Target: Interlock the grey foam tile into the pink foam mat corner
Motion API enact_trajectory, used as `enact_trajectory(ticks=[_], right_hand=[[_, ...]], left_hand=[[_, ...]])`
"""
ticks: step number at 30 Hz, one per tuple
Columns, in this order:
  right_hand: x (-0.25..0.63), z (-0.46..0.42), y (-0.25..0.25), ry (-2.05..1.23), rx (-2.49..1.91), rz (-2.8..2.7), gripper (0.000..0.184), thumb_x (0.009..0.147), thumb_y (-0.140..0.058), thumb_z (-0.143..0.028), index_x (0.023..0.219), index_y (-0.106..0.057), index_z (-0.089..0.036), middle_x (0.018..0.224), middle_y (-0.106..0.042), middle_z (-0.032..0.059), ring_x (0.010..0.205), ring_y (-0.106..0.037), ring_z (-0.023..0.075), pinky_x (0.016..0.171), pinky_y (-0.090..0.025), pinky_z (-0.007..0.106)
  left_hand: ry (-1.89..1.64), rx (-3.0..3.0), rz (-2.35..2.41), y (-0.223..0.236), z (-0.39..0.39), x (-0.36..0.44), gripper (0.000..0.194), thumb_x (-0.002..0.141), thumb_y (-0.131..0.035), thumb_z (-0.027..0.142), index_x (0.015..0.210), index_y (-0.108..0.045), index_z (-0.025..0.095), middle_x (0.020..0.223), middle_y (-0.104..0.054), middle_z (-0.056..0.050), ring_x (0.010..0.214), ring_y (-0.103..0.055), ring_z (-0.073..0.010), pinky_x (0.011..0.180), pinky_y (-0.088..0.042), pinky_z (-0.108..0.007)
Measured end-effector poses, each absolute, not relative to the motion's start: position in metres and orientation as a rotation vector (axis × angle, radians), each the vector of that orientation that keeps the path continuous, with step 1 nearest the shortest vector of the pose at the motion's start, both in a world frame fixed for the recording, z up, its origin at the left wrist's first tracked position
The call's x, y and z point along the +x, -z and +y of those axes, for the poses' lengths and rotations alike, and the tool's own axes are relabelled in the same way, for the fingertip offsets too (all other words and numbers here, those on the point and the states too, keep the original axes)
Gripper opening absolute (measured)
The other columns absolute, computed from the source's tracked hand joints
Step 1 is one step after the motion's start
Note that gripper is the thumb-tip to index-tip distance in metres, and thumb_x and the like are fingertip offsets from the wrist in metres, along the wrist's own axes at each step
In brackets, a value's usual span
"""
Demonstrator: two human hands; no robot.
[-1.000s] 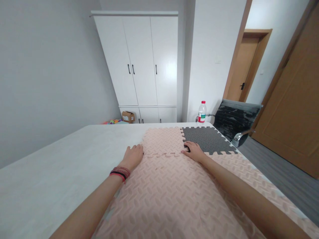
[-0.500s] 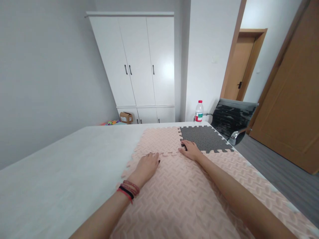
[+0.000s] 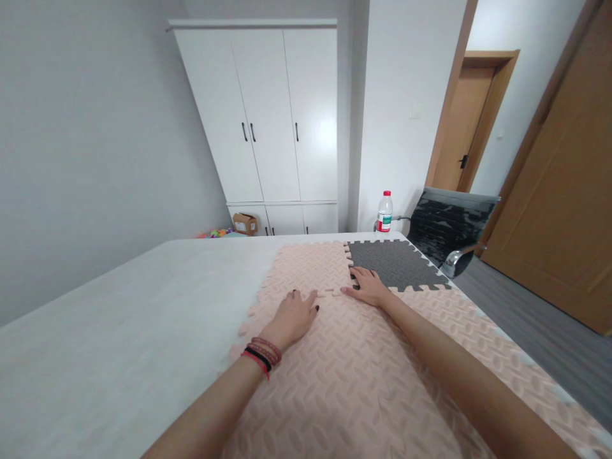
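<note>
My left hand (image 3: 295,315), with bracelets at the wrist, lies palm down with fingers stretched along the seam between the near pink foam mat (image 3: 344,370) and the far pink foam mat (image 3: 308,261). My right hand (image 3: 370,288) rests flat, fingers spread, where these two meet the dark grey foam mat (image 3: 396,262). Small gaps show in the toothed seam between my hands. The near mat bulges up toward me. Another pink foam mat (image 3: 459,315) lies on the right, partly hidden by my right forearm.
The mats lie on a white table (image 3: 143,331). A red-capped plastic bottle (image 3: 384,213) stands at its far edge. A black chair (image 3: 452,223) is beyond the right corner. A white wardrobe (image 3: 272,115) and a cardboard box (image 3: 245,223) are behind the table.
My left hand has slid to the right along the seam, closer to my right hand. Fewer gaps show in the seam now. My right hand stays at nearly the same place on the mats.
</note>
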State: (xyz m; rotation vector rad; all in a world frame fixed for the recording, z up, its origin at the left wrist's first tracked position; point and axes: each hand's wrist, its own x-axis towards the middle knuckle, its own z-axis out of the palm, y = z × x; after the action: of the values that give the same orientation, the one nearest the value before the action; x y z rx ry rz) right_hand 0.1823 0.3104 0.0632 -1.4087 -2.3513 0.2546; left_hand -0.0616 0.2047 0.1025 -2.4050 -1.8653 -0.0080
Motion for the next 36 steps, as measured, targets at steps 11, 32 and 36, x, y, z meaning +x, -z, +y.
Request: enact_trajectory(ticks=[11, 32, 36], right_hand=[[0.183, 0.31, -0.065, -0.259, -1.376, -2.313, 0.073, 0.083, -0.043, -0.066, 0.138, -0.042, -0.018, 0.144, -0.042, 0.0132, 0.132, -0.036, 0.0258, 0.11, -0.023, 0.049], [0.421, 0.363, -0.019, -0.03, -1.876, -2.044, 0.078, 0.088, -0.025, -0.061, 0.141, -0.036, -0.006, 0.147, -0.037, 0.016, 0.136, -0.033, 0.0241, 0.115, -0.022, 0.037], [0.42, 0.363, -0.021, -0.048, -1.89, -2.03, 0.076, 0.089, -0.024, -0.061, 0.142, -0.037, -0.008, 0.148, -0.036, 0.0147, 0.136, -0.032, 0.0232, 0.115, -0.023, 0.037]], left_hand=[[-0.054, -2.501, -1.893, -0.117, 0.205, -0.059, 0.051, 0.093, -0.03, 0.046, 0.139, -0.042, 0.028, 0.114, -0.06, -0.02, 0.103, -0.06, -0.0321, 0.084, -0.045, -0.046], [0.396, -2.57, -1.837, -0.1, 0.432, 0.018, 0.04, 0.089, -0.056, 0.038, 0.122, -0.052, 0.018, 0.125, -0.054, -0.009, 0.107, -0.057, -0.0228, 0.09, -0.05, -0.046], [0.402, -2.567, -1.82, -0.081, 0.452, 0.042, 0.037, 0.089, -0.056, 0.038, 0.12, -0.054, 0.018, 0.125, -0.055, -0.009, 0.108, -0.056, -0.0226, 0.091, -0.049, -0.046]])
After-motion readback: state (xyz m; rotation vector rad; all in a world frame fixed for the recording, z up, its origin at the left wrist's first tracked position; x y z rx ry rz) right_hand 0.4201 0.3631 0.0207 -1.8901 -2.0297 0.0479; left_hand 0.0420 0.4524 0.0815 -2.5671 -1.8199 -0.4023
